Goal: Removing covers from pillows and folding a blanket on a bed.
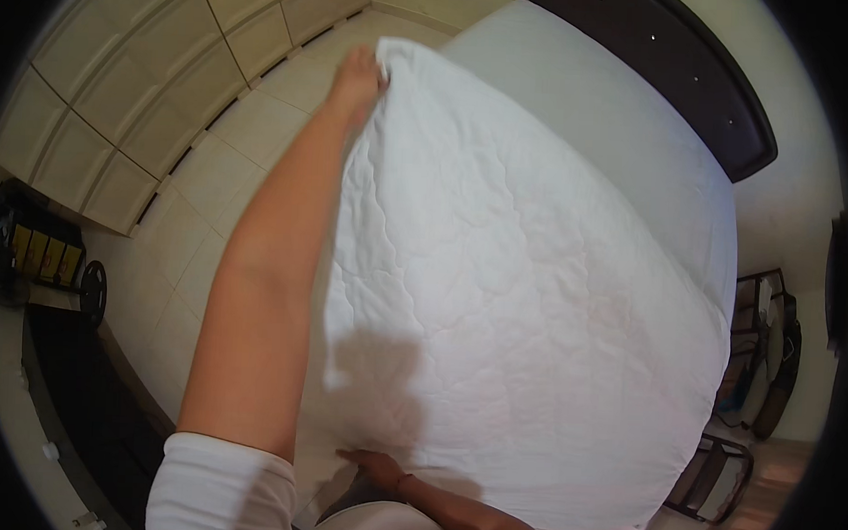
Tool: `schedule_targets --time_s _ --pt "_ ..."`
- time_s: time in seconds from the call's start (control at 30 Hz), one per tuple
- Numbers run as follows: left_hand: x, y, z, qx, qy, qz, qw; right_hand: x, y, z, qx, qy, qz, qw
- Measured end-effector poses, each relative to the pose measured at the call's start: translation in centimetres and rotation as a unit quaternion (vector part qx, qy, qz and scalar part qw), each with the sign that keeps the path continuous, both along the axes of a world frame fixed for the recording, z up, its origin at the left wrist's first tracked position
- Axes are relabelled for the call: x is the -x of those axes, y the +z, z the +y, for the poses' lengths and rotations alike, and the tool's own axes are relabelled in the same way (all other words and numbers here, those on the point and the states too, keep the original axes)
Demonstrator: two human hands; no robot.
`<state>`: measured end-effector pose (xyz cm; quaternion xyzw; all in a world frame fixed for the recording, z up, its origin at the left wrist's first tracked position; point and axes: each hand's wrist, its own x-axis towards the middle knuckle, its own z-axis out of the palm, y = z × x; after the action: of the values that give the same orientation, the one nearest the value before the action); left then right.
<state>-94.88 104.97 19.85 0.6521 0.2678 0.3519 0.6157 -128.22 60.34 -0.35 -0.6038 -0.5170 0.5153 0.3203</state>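
My left arm is stretched far forward, and my left hand (pixel 360 84) grips the far left edge of a white quilted bed cover (pixel 480 267), close to its corner. The cover spreads over the near part of a bed, wrinkled along its wavy stitching on the left side. Beyond it shows the pale fitted sheet (pixel 597 124) on the mattress. Low in the view, my right hand (pixel 378 468) is just in front of my body, beside the cover's near left edge. One finger points left; whether it touches the cloth is unclear.
A dark padded headboard (pixel 655 70) borders the bed's far right side. Panelled cabinets (pixel 136 80) line the left, past a tiled floor (pixel 210 180). A long black piece of furniture (pixel 83 407) is at the lower left. Dark metal-framed items (pixel 714 478) stand at the right.
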Motion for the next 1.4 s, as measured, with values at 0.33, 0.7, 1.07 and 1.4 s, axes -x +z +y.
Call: schedule_targets --time_s 0.33,0.7,1.07,1.4 --pt "38.4 -21.7 -17.0 -0.139 0.207 0.522 0.816 -4.5 -0.9 -0.3 0.144 0.022 -0.053 0.988" --pt "50.3 -18.9 -28.0 0.37 -0.055 0.384 0.844 -12.3 0.5 18.9 0.027 0.115 -0.181 0.976" --pt "52.7 -9.9 -26.7 0.212 0.046 0.362 0.906 -28.9 0.7 35.0 0.034 0.041 -0.592 0.804" --pt "50.4 -18.9 -11.8 0.152 0.208 0.358 0.897 -33.5 11.4 41.2 -0.181 -0.216 -0.502 0.817"
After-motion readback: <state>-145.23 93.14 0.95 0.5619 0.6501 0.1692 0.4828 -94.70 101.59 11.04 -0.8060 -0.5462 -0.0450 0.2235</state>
